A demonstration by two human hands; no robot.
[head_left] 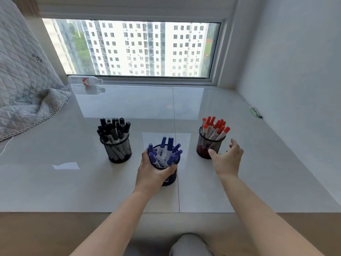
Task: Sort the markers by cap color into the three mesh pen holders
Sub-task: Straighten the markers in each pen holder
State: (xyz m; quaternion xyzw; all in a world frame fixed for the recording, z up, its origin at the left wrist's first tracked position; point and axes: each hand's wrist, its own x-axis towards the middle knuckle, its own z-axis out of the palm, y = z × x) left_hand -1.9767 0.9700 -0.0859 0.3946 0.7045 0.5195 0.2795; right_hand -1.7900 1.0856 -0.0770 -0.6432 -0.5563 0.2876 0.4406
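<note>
— Sorted already, by the look of it: black-capped markers (113, 129) in the left holder (117, 151), blue-capped markers (164, 152) in the middle holder (165, 169), red-capped markers (215, 127) in the right holder (209, 146), all standing on the table (258, 172) at centre frame.

— And the hands?

— Left hand (153, 169) wrapped round the middle holder, fingers curled on the mesh. Right hand (227, 158) spread and holding nothing, just beside the right holder, lower right of it.

— Risks from here?

— Glossy surface, so likely to slide if nudged. Top-heavy too: markers leaning outward past the rims. Could tip the red lot with a careless sideways reach, or spill blue ones by tilting the gripped holder.

— Anything else nearby?

— Bottle (84, 81) lying at the window sill, upper left; well apart, no hazard.
</note>
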